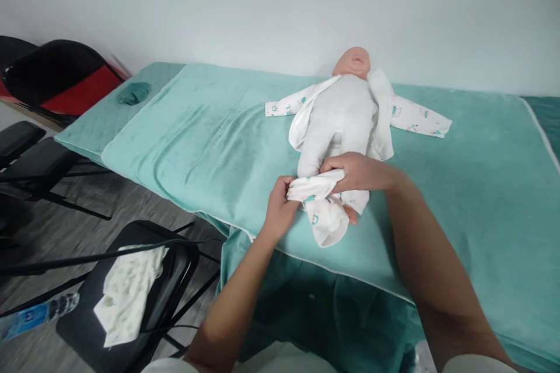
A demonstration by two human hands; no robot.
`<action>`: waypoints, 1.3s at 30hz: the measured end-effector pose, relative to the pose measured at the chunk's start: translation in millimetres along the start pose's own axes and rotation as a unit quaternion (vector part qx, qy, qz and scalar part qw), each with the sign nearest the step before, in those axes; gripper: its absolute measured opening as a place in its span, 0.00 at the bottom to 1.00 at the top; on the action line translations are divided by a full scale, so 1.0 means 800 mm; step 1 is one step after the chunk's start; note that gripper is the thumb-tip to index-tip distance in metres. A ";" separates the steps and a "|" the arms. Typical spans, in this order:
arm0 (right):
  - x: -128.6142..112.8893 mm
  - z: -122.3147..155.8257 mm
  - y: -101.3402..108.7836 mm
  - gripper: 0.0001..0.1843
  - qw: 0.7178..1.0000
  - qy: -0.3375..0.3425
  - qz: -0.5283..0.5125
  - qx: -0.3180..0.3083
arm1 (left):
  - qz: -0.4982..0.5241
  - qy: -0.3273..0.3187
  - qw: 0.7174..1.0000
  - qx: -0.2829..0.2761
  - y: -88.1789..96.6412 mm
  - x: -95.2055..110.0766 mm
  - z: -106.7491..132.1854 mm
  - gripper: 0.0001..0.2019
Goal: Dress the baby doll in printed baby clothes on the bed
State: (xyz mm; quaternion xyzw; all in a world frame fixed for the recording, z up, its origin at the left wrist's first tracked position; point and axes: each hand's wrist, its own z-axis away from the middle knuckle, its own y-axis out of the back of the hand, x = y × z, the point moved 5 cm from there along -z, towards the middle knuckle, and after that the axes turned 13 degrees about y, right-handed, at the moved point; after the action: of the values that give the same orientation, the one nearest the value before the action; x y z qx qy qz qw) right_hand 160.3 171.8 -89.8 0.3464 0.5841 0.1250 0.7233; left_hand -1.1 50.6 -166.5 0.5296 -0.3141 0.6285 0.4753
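A baby doll [350, 105] with a white cloth body lies on its back, its head toward the wall. Its white printed jacket [420, 119] is spread open at the front, both sleeves stretched out sideways. At the doll's feet, white printed baby pants [326, 221] are bunched around one lower leg. My left hand [281, 208] is closed on the left side of the gathered waistband or edge. Gripping the other side of that cloth is my right hand [361, 172], close to the doll's knees. One bare foot [351, 214] shows beside the pants; the other is hidden in the cloth.
Beneath the doll is a massage table [196, 128] with a green cover and a face hole at its left end. A black folding chair [175, 280] stands at the lower left, holding a pale printed cloth [131, 291]. Near it is a water bottle [39, 315]. More chairs [61, 78] stand farther left.
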 end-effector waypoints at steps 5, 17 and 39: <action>-0.005 -0.002 -0.002 0.13 0.998 -0.010 0.060 0.000 | 0.019 -0.019 0.998 0.049 0.004 0.007 -0.015 0.10; 0.005 -0.012 -0.002 0.10 0.988 -0.001 0.130 0.088 | 0.038 -0.083 0.992 0.086 -0.003 0.029 -0.069 0.14; 0.014 -0.014 0.013 0.09 0.975 0.000 0.067 0.212 | -0.222 -0.148 0.958 0.103 -0.021 0.044 -0.123 0.10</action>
State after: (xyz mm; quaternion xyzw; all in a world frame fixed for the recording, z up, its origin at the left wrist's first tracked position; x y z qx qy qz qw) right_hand 155.7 190.0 -92.2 0.5301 0.5727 0.0468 0.6236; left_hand -20.9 154.6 -158.3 0.7188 -0.1892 0.4510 0.4941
